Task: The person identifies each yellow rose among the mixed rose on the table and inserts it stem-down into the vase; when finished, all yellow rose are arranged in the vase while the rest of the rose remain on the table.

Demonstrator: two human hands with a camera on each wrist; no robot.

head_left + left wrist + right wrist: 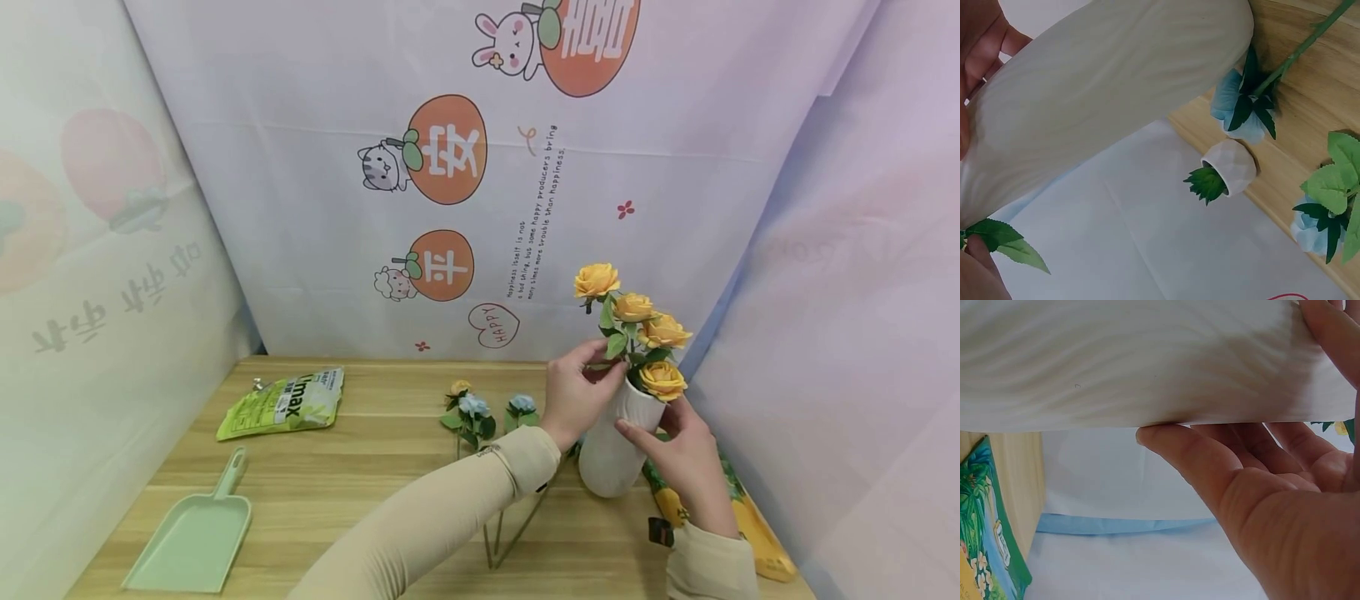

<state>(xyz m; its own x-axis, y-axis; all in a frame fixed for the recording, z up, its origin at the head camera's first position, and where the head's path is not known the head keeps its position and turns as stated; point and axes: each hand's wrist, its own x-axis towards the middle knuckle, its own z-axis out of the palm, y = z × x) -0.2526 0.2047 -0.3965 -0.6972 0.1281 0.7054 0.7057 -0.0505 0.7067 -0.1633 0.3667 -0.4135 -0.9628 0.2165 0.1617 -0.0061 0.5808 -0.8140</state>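
**While both hands meet at the white vase**

Far left on the counter [360, 467]: a green dustpan [193, 537], handle pointing away, and behind it a green pouch [285, 404] lying flat. Mid-counter: blue flower sprigs [480, 414] lying down, stems toward the near edge.

Then the left hand [576, 392], fingers curled at the vase's rim, pinching the green leaves there. White ribbed vase [617, 442] standing upright on the counter's right part, long axis vertical, mouth up, between the two hands. Orange roses [633, 329] rising from its mouth, leaning slightly right.

Right hand [686, 462] cupping the vase's right side, thumb pressed on the wall. Colourful packet [750, 517] beneath, farthest right.
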